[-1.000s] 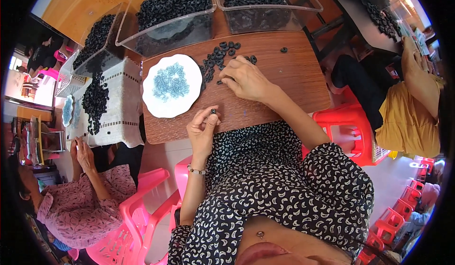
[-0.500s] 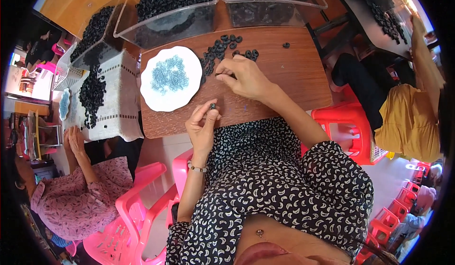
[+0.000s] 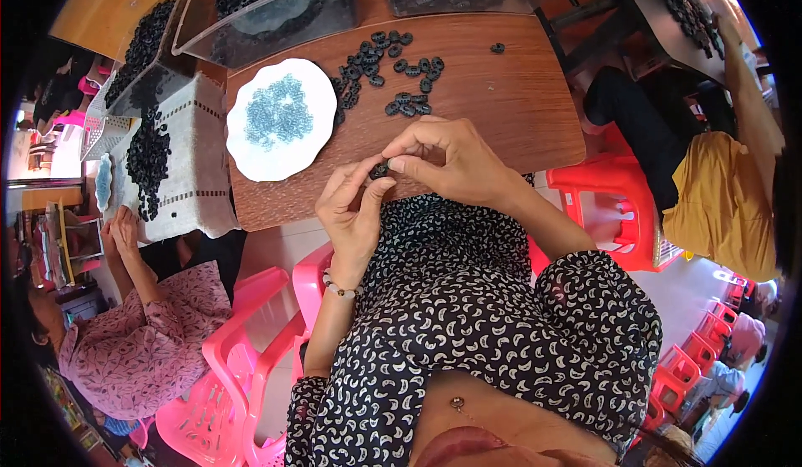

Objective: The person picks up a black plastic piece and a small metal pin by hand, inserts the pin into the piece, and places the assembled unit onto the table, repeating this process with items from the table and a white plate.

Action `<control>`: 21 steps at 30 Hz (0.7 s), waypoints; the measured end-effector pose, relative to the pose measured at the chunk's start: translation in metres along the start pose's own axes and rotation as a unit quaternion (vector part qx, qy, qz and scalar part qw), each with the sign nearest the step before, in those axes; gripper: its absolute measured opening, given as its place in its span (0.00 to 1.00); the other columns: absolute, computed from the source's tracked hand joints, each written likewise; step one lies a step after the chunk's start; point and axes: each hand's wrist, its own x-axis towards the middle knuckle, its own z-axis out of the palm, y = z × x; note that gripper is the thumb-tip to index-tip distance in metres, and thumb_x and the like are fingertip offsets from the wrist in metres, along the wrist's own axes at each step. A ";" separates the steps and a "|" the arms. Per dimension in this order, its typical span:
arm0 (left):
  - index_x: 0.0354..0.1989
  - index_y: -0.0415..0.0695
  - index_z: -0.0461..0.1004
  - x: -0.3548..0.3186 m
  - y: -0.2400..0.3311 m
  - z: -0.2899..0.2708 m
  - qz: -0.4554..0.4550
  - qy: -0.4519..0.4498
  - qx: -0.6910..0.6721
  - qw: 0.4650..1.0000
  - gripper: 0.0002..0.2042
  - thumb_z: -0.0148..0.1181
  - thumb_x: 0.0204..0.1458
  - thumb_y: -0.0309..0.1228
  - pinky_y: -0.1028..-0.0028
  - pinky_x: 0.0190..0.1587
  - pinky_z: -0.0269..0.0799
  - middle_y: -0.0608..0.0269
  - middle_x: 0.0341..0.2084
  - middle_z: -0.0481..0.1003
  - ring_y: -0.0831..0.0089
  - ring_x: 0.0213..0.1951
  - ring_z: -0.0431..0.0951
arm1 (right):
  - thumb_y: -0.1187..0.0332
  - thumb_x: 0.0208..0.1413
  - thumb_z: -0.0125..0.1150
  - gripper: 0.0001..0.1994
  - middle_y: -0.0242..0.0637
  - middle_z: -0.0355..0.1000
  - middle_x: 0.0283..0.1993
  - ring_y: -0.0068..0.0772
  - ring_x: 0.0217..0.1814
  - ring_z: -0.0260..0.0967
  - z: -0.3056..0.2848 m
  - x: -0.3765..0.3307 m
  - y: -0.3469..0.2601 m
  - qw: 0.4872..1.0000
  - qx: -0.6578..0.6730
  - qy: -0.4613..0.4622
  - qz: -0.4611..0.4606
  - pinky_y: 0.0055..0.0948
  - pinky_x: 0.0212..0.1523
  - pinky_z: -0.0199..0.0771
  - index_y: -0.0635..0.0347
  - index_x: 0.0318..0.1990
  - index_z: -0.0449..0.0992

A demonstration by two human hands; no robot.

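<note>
Both hands meet just above the near edge of the brown wood-grain desk (image 3: 501,108), where the small black ring-shaped rubber part (image 3: 380,169) can be worked close to the body. The left hand (image 3: 351,208) and right hand (image 3: 447,162) each close a fingertip grip on that part, which sits pinched between them. The loose pile of black rings (image 3: 384,70) and the round white plate of pale blue pieces (image 3: 280,116) lie farther back, within easy reach.

A brown wooden table (image 3: 501,99) stands on a pale tiled floor (image 3: 276,250) amid pink plastic chairs (image 3: 225,383) and a red chair (image 3: 610,208), all brightly daylit from the right.
</note>
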 end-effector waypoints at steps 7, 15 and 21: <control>0.49 0.37 0.83 -0.002 0.001 0.005 0.020 -0.014 0.039 0.999 0.14 0.71 0.53 0.21 0.78 0.36 0.73 0.61 0.36 0.79 0.78 0.33 0.77 | 0.70 0.55 0.68 0.06 0.39 0.79 0.31 0.33 0.36 0.73 -0.011 -0.005 -0.006 0.997 -0.069 -0.015 -0.030 0.31 0.35 0.75 0.64 0.36 0.81; 0.49 0.36 0.83 -0.001 0.004 0.005 0.028 -0.026 0.049 0.998 0.13 0.70 0.54 0.21 0.78 0.36 0.75 0.60 0.36 0.79 0.77 0.34 0.78 | 0.69 0.54 0.68 0.07 0.39 0.77 0.29 0.37 0.35 0.71 -0.010 -0.006 -0.002 0.994 -0.095 -0.005 -0.054 0.36 0.36 0.72 0.63 0.33 0.79; 0.48 0.36 0.83 -0.001 0.002 0.005 0.036 -0.029 0.068 0.997 0.13 0.69 0.53 0.21 0.76 0.36 0.76 0.58 0.36 0.80 0.75 0.34 0.79 | 0.69 0.54 0.67 0.07 0.39 0.76 0.28 0.39 0.33 0.70 -0.007 -0.006 0.002 0.992 -0.101 0.002 -0.075 0.38 0.36 0.70 0.63 0.33 0.78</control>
